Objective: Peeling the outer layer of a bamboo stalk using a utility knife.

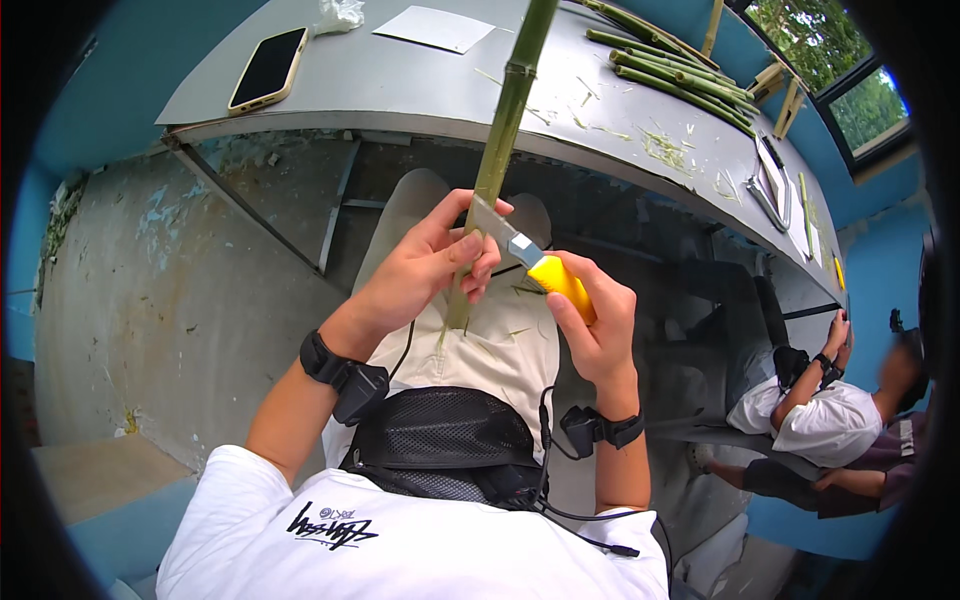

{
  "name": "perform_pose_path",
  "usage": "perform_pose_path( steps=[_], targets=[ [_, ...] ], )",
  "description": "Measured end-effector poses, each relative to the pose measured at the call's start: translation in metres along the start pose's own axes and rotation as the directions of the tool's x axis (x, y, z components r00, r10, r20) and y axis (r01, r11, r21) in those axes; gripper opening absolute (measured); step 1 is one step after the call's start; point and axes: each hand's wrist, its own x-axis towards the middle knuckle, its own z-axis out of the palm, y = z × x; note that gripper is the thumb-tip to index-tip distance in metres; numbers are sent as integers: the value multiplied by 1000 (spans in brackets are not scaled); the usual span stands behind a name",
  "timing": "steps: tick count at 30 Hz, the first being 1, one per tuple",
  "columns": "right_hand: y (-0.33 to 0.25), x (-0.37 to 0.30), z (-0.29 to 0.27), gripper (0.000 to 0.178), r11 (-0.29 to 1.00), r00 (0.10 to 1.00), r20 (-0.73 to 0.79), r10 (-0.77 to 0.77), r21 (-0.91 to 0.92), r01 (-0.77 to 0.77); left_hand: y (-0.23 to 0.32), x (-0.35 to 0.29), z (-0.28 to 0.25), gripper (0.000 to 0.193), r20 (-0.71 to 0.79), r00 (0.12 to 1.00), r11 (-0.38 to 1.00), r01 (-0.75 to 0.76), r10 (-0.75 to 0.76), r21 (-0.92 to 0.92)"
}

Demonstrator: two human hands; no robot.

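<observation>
A long green bamboo stick [508, 110] slants up from my lap past the table's front edge. My left hand [442, 252] is wrapped round its lower part, thumb across the front. In my right hand [602, 318] is a utility knife [562, 283] with a yellow handle. Its blade lies against the bamboo just above my left fingers. The stick's lower end rests over my light trousers [510, 350], where several green shavings lie.
On the grey table [300, 35] are a phone [268, 70], a white sheet [434, 28], a pile of bamboo sticks [680, 75], scattered shavings [665, 150] and a clipboard [768, 185]. Two other people [830, 415] sit at the right. A window [815, 45] is at the upper right.
</observation>
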Motion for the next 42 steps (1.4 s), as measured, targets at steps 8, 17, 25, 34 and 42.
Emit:
perform_pose_path(
  steps=[8,17,25,34,42],
  targets=[
    [-7,5,-3,42,986,998,29,-59,-155,63,11,-5,12,49,-50,996,997,72,-70,29],
    [-9,4,1,49,971,997,2,-82,-224,80,2,0,17,34,-255,964,936,18,77,352],
    [-10,3,2,51,947,996,13,-89,-310,89,-5,0,14,28,-279,947,906,-28,160,423],
    [-13,4,3,53,926,989,-41,-142,-358,118,-5,-2,14,40,-352,901,767,35,253,641],
    [-13,2,7,53,937,991,-65,-116,-339,87,-5,-8,11,34,-318,901,665,45,295,746]
  ],
)
